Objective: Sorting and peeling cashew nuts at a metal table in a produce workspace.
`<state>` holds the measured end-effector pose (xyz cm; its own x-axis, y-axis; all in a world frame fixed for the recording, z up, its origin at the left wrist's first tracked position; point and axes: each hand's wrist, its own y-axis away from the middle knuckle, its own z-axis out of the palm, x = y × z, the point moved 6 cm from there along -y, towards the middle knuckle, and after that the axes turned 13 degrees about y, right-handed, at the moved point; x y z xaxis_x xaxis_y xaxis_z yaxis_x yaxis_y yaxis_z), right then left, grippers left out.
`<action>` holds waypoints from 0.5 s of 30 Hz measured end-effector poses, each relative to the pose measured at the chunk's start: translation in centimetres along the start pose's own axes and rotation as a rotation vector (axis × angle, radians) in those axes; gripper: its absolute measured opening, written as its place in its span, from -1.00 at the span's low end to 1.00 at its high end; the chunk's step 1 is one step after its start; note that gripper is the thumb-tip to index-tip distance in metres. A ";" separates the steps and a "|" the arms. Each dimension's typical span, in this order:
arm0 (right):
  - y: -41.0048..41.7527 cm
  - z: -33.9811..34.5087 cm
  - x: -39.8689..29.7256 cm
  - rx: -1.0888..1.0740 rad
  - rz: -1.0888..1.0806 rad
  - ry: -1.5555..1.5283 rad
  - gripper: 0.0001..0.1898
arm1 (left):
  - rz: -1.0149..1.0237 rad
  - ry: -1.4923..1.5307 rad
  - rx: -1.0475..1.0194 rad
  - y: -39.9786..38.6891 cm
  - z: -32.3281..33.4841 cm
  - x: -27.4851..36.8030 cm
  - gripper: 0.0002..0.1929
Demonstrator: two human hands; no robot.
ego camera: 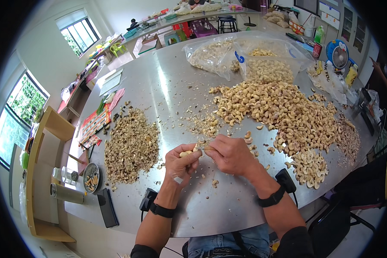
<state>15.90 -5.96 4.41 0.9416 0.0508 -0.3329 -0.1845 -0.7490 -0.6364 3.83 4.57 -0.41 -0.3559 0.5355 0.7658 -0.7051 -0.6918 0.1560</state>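
Observation:
My left hand [179, 164] is shut on cashew nuts [185, 154], one of them pinched at the thumb tip. Close to it, my right hand [231, 154] has its fingers bent around a small thin brownish thing [208, 148], mostly hidden, whose kind I cannot tell. Beyond my hands lies a patch of crumbs and broken nuts [209, 125]. A big heap of peeled cashews [277, 109] spreads to the right, with a smaller pile of paler cashew pieces [309, 167] at its near end. On the left is a heap of brown skins and scraps [132, 148].
Clear plastic bags of cashews [267, 61] stand at the back of the metal table [213, 209]. Along the left edge are a bowl of cigarette butts [92, 178], a metal flask [66, 193] and a smartphone [107, 208]. A blue fan [338, 54] stands far right.

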 end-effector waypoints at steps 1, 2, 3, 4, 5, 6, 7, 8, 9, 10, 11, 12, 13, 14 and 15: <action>0.0 0.1 -0.1 0.007 0.006 0.026 -0.84 | 0.004 0.004 0.005 0.0 -0.1 0.1 -0.80; 0.0 0.1 -0.3 0.014 0.013 0.054 -0.83 | 0.005 0.008 0.009 -0.1 -0.2 0.1 -0.80; 0.0 0.1 -0.5 0.021 0.021 0.082 -0.82 | 0.007 0.012 0.013 -0.1 -0.2 0.1 -0.81; 0.0 0.2 -0.5 0.026 0.034 0.081 -0.85 | 0.020 0.015 0.016 -0.2 -0.2 0.2 -0.81; 0.1 0.5 -0.5 0.032 0.047 0.078 -0.87 | 0.034 0.018 0.021 -0.3 -0.2 0.3 -0.81; 0.2 0.7 -0.5 0.037 0.060 0.076 -0.90 | 0.047 0.021 0.024 -0.3 -0.2 0.4 -0.81; 0.3 0.8 -0.6 0.043 0.077 0.076 -0.90 | 0.051 0.016 0.029 -0.4 -0.3 0.4 -0.81; 0.4 0.9 -0.7 0.049 0.094 0.075 -0.91 | 0.055 0.012 0.035 -0.5 -0.4 0.4 -0.80; 0.4 1.0 -0.8 0.055 0.110 0.075 -0.92 | 0.059 0.008 0.040 -0.6 -0.6 0.4 -0.80; 0.3 0.9 -0.9 0.067 0.113 0.118 -0.92 | 0.064 -0.013 0.035 -0.6 -0.7 0.4 -0.80; 0.3 0.8 -1.0 0.078 0.116 0.162 -0.92 | 0.068 -0.033 0.030 -0.6 -0.8 0.5 -0.80; 0.2 0.8 -1.0 0.090 0.119 0.206 -0.92 | 0.072 -0.053 0.025 -0.6 -0.8 0.5 -0.80; 0.3 0.8 -0.4 0.090 0.135 0.168 -0.92 | 0.073 -0.055 0.018 -0.5 -0.7 0.6 -0.80; 0.3 0.7 0.5 0.091 0.150 0.134 -0.92 | 0.075 -0.056 0.008 -0.3 -0.3 0.6 -0.80; 0.3 0.5 1.1 0.092 0.165 0.099 -0.91 | 0.077 -0.057 -0.001 -0.2 0.0 0.7 -0.81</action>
<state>16.74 -5.80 3.54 0.9187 -0.1362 -0.3707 -0.3593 -0.6779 -0.6414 3.73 5.06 0.05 -0.3734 0.4528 0.8097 -0.6780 -0.7289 0.0950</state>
